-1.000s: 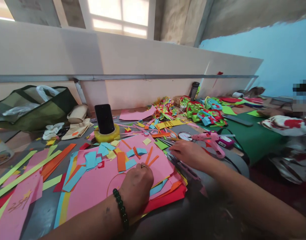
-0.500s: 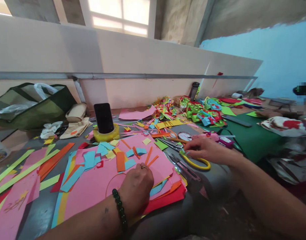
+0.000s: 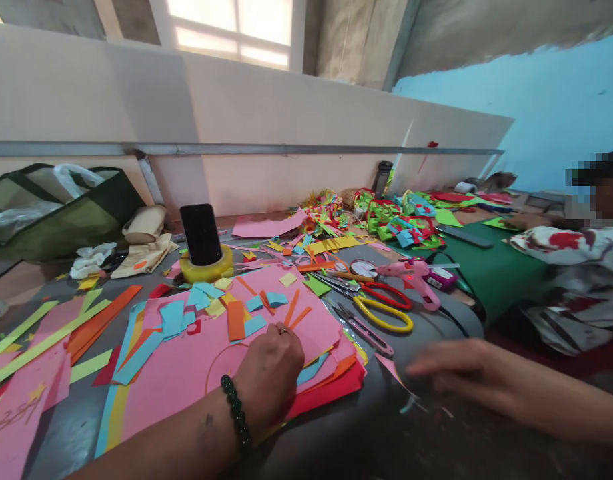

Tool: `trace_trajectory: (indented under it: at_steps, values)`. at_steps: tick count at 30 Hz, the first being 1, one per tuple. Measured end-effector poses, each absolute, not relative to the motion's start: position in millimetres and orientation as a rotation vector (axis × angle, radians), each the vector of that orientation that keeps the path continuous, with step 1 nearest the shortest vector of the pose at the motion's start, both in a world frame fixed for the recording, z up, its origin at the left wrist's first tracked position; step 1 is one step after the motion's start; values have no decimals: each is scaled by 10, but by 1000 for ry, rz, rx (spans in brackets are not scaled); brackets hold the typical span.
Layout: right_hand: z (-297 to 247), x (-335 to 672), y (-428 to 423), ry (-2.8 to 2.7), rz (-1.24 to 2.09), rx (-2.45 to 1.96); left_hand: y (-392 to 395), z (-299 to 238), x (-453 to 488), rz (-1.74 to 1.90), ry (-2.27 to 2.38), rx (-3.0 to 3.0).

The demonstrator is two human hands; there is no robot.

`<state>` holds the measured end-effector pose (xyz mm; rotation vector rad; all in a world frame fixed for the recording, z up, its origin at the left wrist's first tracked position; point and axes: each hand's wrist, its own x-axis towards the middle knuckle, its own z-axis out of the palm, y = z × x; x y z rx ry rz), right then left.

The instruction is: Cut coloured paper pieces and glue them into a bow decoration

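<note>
The pink paper (image 3: 181,367) is touched by the curled left hand (image 3: 273,363), its grip hidden; right of the paper, the yellow-handled scissors (image 3: 359,304) are angled handle-first toward the nearer, loosely extended right hand (image 3: 481,375).

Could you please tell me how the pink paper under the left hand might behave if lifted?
The pink paper would probably flop, as its edges look thin. The blue scraps lying on it could slide off. The left hand resting there would likely hold it down.
</note>
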<state>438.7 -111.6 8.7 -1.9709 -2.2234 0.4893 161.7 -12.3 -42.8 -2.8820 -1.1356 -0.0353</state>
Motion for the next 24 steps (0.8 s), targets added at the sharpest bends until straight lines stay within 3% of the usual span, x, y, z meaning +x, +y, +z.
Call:
trace_trajectory:
  at_steps: [2,5,9,18,24]
  values:
    - [94,4188,-784,-2211,518,-1857,-123,-443,1614,-40,-1121,-2879]
    - [-11,3899,-198,-2209,155,-2035,-117,-456,1610,-44,-1079,-2868]
    - [-205,3663,351,-2232,39,-2141,-110,-439,1607,-7,-1084,-2864]
    - [283,3953,-64,-2416,405,-1963,-105,-468,1634,6,-1073,-2832]
    - [26,3826,154,-2284,137,-2151,-114,-475,1628,-40,-1078,-2842]
